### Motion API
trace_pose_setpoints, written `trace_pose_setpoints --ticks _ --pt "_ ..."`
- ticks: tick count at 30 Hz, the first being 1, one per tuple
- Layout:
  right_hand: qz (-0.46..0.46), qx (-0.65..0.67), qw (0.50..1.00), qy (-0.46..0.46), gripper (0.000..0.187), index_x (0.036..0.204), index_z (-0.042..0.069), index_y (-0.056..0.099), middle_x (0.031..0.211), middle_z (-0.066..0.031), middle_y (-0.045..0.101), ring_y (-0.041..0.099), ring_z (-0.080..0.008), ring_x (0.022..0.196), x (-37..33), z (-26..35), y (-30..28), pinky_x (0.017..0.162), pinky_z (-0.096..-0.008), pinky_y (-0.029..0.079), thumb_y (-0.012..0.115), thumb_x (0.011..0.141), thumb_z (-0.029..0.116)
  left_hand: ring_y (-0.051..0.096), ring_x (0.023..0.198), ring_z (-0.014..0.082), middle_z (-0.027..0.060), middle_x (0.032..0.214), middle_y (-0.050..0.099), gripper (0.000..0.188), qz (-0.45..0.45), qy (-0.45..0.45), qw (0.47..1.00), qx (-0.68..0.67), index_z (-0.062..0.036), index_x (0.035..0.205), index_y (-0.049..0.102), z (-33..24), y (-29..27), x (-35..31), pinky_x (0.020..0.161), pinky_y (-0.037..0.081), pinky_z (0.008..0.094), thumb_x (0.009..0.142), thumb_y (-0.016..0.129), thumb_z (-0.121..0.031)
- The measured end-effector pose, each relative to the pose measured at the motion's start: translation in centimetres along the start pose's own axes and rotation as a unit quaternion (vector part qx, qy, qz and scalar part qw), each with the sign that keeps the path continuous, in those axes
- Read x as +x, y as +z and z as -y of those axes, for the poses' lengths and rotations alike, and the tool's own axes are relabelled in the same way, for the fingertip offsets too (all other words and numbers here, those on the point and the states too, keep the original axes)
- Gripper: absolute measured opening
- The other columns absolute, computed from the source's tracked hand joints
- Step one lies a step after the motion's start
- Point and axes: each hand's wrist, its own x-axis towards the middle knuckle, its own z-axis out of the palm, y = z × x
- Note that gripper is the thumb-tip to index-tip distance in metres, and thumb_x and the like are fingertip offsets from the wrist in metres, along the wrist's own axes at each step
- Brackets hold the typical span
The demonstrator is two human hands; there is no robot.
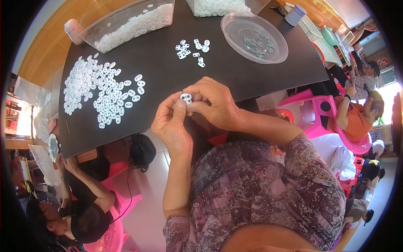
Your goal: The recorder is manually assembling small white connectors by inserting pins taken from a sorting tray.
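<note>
Black and matte, the tabletop (235, 80) stretches away from the person's patterned sleeve. Nearest, at its front edge, the left hand (170, 126) and the right hand (214, 105) meet, both sets of fingertips pinched onto one small white two-holed plastic piece (186, 98) held just above the table edge (thumbs pressing its face). To the left lies a loose spread of similar white pieces (100, 92). Further back, a small cluster of white pieces (192, 49) sits near the centre. Beyond it to the right stands a clear round dish (239, 25) with a few greenish metal parts inside. Farthest, a clear rectangular tub (126, 21) heaped with white pieces stands at the far edge.
</note>
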Motion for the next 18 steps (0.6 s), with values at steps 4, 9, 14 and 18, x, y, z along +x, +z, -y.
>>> trace_pose_setpoints --ticks 4,9,14,18 --pt "0.005 -0.012 0.999 -0.045 0.027 0.094 0.001 0.063 0.073 -0.0068 0.06 0.054 -0.0175 0.063 0.1 0.1 -0.2 0.055 -0.0279 0.044 0.069 0.067 0.0 0.056 0.073 0.0113 0.0085 0.086 0.063 0.017 -0.006 0.025 1.0 0.017 0.0076 0.098 0.062 -0.4 0.3 -0.4 0.065 0.046 0.0222 0.085 0.06 -0.003" --pt "0.011 0.021 1.0 -0.017 0.026 0.092 0.0 0.064 0.073 -0.0069 0.061 0.055 -0.0177 0.065 0.0 0.6 -0.2 0.057 -0.0288 0.044 0.069 0.066 0.0 0.057 0.078 0.0116 0.0082 0.09 0.062 0.021 0.028 0.107 0.994 0.014 0.0073 0.101 0.06 1.5 -0.9 -0.2 0.073 0.046 0.0237 0.088 0.059 -0.009" --pt "-0.003 0.018 0.999 -0.035 0.026 0.091 0.0 0.064 0.073 -0.0082 0.061 0.055 -0.0193 0.064 -0.2 0.9 0.2 0.056 -0.0293 0.044 0.07 0.065 0.001 0.056 0.081 0.0113 0.0063 0.09 0.059 0.02 0.018 0.125 0.992 -0.018 0.0055 0.099 0.059 2.1 -0.8 -0.8 0.077 0.046 0.0245 0.089 0.058 -0.012" --pt "-0.014 0.006 0.996 -0.089 0.026 0.09 -0.002 0.064 0.074 -0.0096 0.062 0.054 -0.0211 0.062 -0.2 0.9 0.5 0.054 -0.0304 0.043 0.07 0.065 0.001 0.054 0.082 0.0103 0.0038 0.089 0.056 0.018 0.005 0.137 0.99 -0.02 0.0038 0.098 0.059 2.0 -0.7 -1.1 0.078 0.044 0.0247 0.09 0.057 -0.012"
